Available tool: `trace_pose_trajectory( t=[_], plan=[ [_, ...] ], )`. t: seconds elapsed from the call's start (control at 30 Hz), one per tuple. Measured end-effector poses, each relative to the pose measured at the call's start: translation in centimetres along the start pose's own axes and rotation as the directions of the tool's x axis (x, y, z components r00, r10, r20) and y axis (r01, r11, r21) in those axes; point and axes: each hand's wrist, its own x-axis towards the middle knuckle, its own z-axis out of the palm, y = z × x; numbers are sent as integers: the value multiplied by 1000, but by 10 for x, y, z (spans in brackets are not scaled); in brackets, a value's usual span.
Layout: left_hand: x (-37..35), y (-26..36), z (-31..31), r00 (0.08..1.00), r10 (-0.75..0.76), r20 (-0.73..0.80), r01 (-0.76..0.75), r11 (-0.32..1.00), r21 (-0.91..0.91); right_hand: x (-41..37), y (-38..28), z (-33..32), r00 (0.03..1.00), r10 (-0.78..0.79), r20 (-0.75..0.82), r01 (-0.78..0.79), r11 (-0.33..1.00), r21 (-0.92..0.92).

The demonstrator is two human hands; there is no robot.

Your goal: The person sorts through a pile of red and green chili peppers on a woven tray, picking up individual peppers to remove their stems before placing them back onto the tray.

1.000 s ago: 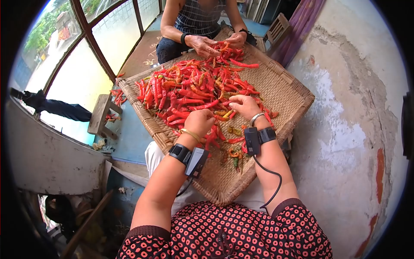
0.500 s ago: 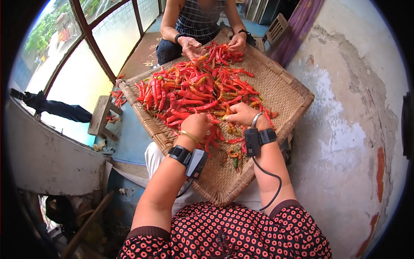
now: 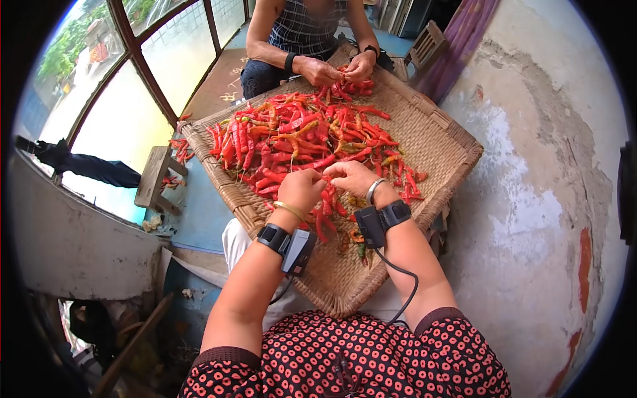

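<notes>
A heap of red chillies [image 3: 285, 132], some orange or greenish, lies on a square woven tray [image 3: 441, 142]. My left hand [image 3: 300, 190] is closed over the heap's near edge, with red chillies hanging just below it; what its fingers grip is hidden. My right hand [image 3: 352, 179] meets it fingertip to fingertip, thumb and fingers pinched together on something too small to make out. Below the hands a few red chillies and a dark green one [image 3: 361, 250] rest near the tray's front corner.
Across the tray another person's hands [image 3: 340, 71] hold chillies. A wooden stool [image 3: 156, 178] stands left on the blue floor, beside a dark umbrella [image 3: 99, 167]. The plastered wall [image 3: 517, 199] rises at the right; windows are at the left.
My right hand has moved left and slightly up, from the chillies to my left hand's fingertips. The other person's hands have come together.
</notes>
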Motion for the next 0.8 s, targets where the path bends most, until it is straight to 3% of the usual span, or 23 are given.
trace_pose_trajectory(
  t=[0.03, 0.07, 0.13, 0.17, 0.2, 0.23, 0.27, 0.33, 0.37, 0.4, 0.47, 0.5, 0.53, 0.6, 0.67, 0.73, 0.77, 0.8],
  plan=[
    [0, 1, 0, 999, -52, 3, 52, 992, -112, 0, 2, 2, 998, -41, 51, 36, 994, 100],
    [0, 2, 0, 999, -50, 4, 50, 993, -111, 0, 4, 3, 992, -87, 97, 66, 978, 200],
    [1, 9, -3, 968, -243, 59, 248, 902, -353, -12, -18, 0, 996, -11, 92, -6, 984, 179],
    [3, 8, -3, 969, -241, 58, 245, 902, -354, -12, -17, 0, 998, -8, 55, -5, 974, 225],
    [5, 5, -2, 963, -264, 58, 260, 842, -473, -12, -17, -1, 1000, -3, 20, -2, 963, 270],
    [7, 2, -1, 956, -287, 60, 267, 767, -584, -12, -17, -2, 996, -3, 94, -21, 968, 251],
    [9, 0, 2, 957, -284, 58, 263, 768, -585, -10, -15, 1, 994, 15, 110, -33, 985, 169],
    [10, -1, 4, 953, -266, 147, 277, 556, -784, -8, -15, 6, 979, 30, 202, -52, 993, 107],
    [9, 1, 2, 948, -270, 169, 298, 564, -770, 2, 2, 11, 982, -36, 186, 15, 994, 110],
    [8, 4, -2, 944, -272, 189, 316, 573, -756, -3, -7, 14, 987, -16, 162, -12, 985, 174],
    [8, 4, 2, 952, -254, 171, 277, 476, -835, -10, -26, 7, 976, 141, 168, -159, 983, 95],
    [10, -1, 7, 964, -237, 122, 229, 504, -833, -7, -18, 2, 982, 141, 124, -147, 988, 39],
    [10, -3, 8, 966, -244, 84, 210, 554, -805, -7, -16, -7, 984, 131, 119, -136, 990, 31],
    [7, -6, 10, 990, -126, -58, 89, 896, -434, -11, -16, -21, 982, 71, -177, 12, 904, 427],
    [2, -5, 9, 988, 142, -56, -141, 990, 14, -11, -18, -27, 905, -14, -426, 348, 599, 721],
    [-1, -5, 13, 983, 172, 57, -180, 964, 197, -8, -3, -32, 870, 90, -485, 302, 681, 667],
    [-3, -4, 15, 983, 178, 52, -185, 962, 199, -6, 2, -32, 878, 138, -458, 161, 816, 556],
    [-3, -4, 15, 971, 158, 179, -207, 931, 302, -7, 2, -30, 877, 192, -440, 11, 908, 419]
  ],
)
